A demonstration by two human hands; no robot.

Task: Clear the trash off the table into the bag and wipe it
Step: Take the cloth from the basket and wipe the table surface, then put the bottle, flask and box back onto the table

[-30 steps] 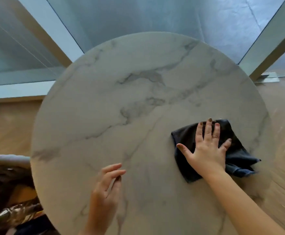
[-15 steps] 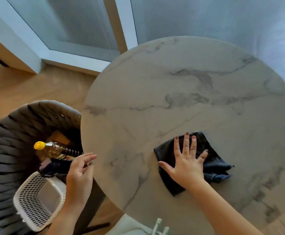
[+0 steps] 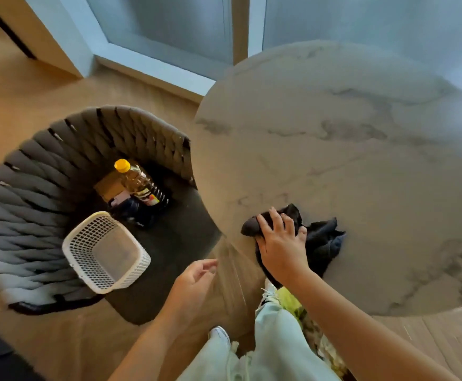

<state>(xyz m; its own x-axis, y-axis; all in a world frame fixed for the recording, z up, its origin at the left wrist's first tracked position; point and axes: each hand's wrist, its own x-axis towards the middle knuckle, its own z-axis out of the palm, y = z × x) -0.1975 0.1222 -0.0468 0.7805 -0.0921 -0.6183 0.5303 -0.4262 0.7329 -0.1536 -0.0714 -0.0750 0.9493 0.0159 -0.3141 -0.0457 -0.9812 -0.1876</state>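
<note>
Table (image 3: pixel 361 166): marble top, no trash showing on it; clearing looks done, wiping under way.
Cloth (image 3: pixel 320 237): dark, bunched at the near left edge.
My right hand (image 3: pixel 280 243): fingers curled, gripping the cloth.
My left hand (image 3: pixel 194 279): off the table, loosely curled, holding nothing.
Bottle (image 3: pixel 139 182) on the chair (image 3: pixel 32 188): label unreadable.

Right hand (image 3: pixel 280 244), palm down at the near-left edge of the worktop (image 3: pixel 361 166), fingers (image 3: pixel 276 218) curled over a dark cloth (image 3: pixel 320 240), forearm extended from the lower right. Left hand (image 3: pixel 197 279) held off the worktop beside that edge, palm turned inward, fingers loosely curled, holding nothing.
</note>
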